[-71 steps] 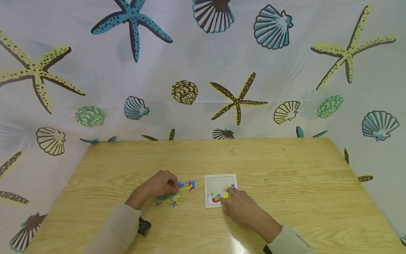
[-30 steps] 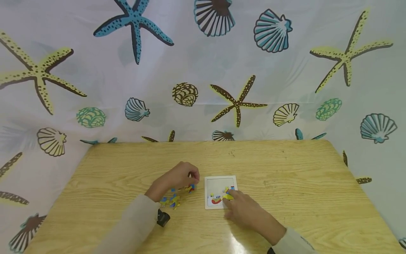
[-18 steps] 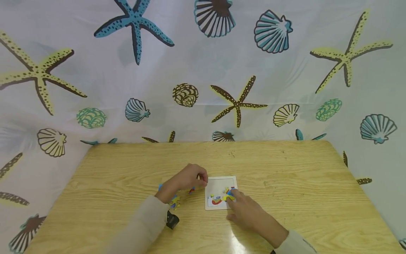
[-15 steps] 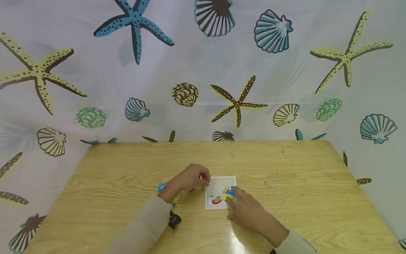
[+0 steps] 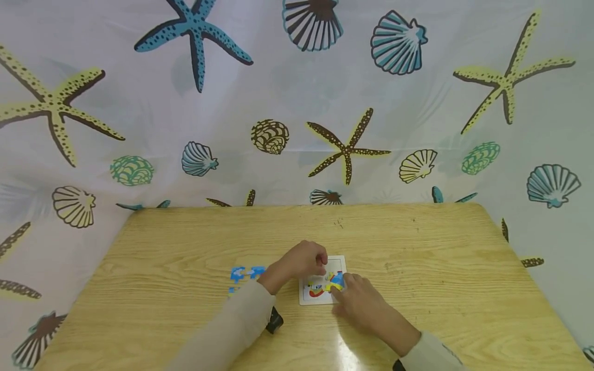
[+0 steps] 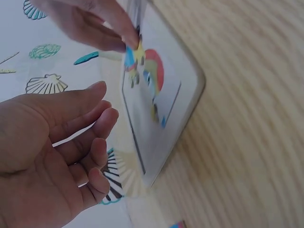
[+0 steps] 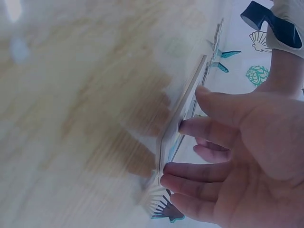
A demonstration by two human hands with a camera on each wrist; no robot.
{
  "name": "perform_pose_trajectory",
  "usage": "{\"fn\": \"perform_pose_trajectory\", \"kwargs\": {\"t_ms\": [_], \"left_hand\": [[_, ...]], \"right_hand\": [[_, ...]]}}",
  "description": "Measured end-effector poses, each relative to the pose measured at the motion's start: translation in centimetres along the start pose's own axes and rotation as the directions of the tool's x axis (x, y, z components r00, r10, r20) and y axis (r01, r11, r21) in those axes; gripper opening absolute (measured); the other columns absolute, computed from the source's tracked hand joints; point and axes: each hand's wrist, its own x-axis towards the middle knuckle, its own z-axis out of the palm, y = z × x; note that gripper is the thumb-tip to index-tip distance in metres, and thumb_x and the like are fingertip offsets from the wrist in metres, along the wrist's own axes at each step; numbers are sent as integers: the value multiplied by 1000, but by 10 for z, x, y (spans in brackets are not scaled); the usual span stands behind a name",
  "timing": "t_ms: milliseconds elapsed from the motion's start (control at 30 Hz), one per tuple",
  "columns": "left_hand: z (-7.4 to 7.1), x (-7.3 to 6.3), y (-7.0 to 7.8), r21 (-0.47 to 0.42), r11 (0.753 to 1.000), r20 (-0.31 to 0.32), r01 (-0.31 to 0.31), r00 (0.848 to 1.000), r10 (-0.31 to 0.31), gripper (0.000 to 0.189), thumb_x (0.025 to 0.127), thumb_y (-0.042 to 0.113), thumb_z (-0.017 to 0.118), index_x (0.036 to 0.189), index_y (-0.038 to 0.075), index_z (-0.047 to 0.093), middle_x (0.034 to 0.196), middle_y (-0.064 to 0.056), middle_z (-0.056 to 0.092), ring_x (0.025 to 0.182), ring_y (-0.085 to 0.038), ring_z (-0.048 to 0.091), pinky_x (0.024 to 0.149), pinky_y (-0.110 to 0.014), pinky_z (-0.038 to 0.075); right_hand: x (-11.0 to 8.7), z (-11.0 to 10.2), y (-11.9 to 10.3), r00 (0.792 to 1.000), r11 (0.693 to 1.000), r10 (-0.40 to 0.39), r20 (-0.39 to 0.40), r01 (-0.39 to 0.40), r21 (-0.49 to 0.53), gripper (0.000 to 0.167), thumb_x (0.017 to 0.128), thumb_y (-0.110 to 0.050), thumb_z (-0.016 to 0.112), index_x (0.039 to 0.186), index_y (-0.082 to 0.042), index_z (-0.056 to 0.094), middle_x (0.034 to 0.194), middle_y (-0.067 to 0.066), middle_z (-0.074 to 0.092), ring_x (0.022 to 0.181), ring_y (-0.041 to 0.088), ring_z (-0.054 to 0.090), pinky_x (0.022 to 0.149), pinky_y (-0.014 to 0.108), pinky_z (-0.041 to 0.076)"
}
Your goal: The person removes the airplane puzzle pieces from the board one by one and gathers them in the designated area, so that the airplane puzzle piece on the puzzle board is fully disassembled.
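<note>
A white-framed jigsaw tray (image 5: 301,299) lies on the table, with joined pieces (image 5: 336,281) in blue, yellow and red along its near side. My left hand (image 5: 303,260) is over the tray's left part. In the left wrist view its fingers bend loosely and nothing shows between thumb and fingertips. My right hand (image 5: 362,301) rests at the tray's near right corner, fingertips touching the joined pieces. Its fingers reach out fairly straight to the tray's edge in the right wrist view. My left forearm hides some of the loose pieces.
Loose blue and yellow jigsaw pieces (image 5: 237,273) lie on the wooden table (image 5: 417,257) left of the tray. A small coloured piece (image 6: 178,224) shows at the bottom of the left wrist view. A cloth (image 5: 278,93) printed with shells and starfish hangs behind.
My left hand has moved right, from the loose pieces to over the tray, uncovering some blue pieces behind it. My right hand has shifted slightly and shows more of the blue joined piece.
</note>
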Motion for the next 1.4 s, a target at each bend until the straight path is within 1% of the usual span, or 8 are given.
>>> {"fn": "perform_pose_trajectory", "kwargs": {"t_ms": [133,400,600,800,933,1167,1333,1400], "left_hand": [[7,4,5,39,999,5,14,1000,-14,14,81,16,74,89,8,66,77,2,57,70,-11,48,66,-24,43],[13,8,11,105,991,16,77,997,-79,18,81,24,72,87,9,64,75,3,54,68,-12,49,60,-23,40],[17,10,16,112,989,-6,94,996,-94,19,78,24,74,79,9,62,75,2,56,63,-11,52,54,-22,42],[21,10,21,133,985,-23,106,994,-104,22,74,24,78,74,10,61,77,2,56,68,-12,50,55,-22,42],[24,11,25,152,980,-40,126,992,-121,28,71,26,82,70,10,59,70,3,55,63,-11,47,52,-21,39],[28,14,29,144,980,-46,134,991,-128,46,72,24,83,50,12,43,47,5,36,46,-8,32,42,-20,27],[29,14,30,132,983,-42,129,991,-124,59,72,24,83,45,15,31,40,8,22,39,-6,20,37,-19,18],[28,13,30,128,984,-46,127,991,-122,61,72,24,83,45,16,29,40,8,20,38,-6,18,37,-18,17]], "right_hand": [[2,0,0,1000,1000,2,-8,-2,-10,31,89,-35,63,109,-11,67,104,19,63,98,32,60,82,43,51],[6,-1,-1,1000,999,15,13,-15,-35,30,89,-34,64,110,-13,70,101,14,64,93,26,60,80,40,51],[5,-1,-1,1000,997,7,14,-6,-71,31,90,-34,62,111,-14,69,98,11,65,87,22,59,78,37,51],[5,-3,-1,1000,996,5,6,-5,-89,29,90,-34,63,109,-15,71,96,10,66,80,19,57,75,34,51],[4,-3,-1,1000,994,-14,-14,12,-113,28,89,-35,63,106,-15,73,93,9,66,73,15,53,70,30,49],[3,-1,0,997,985,-58,-58,47,-164,29,88,-36,64,106,-16,73,83,5,64,65,11,46,65,24,47],[2,0,1,995,983,-67,-72,53,-176,30,87,-35,66,107,-14,72,83,6,64,64,12,47,65,25,48],[2,0,1,996,982,-65,-67,52,-180,30,87,-35,66,107,-14,72,81,5,62,63,11,46,65,25,48]]}}
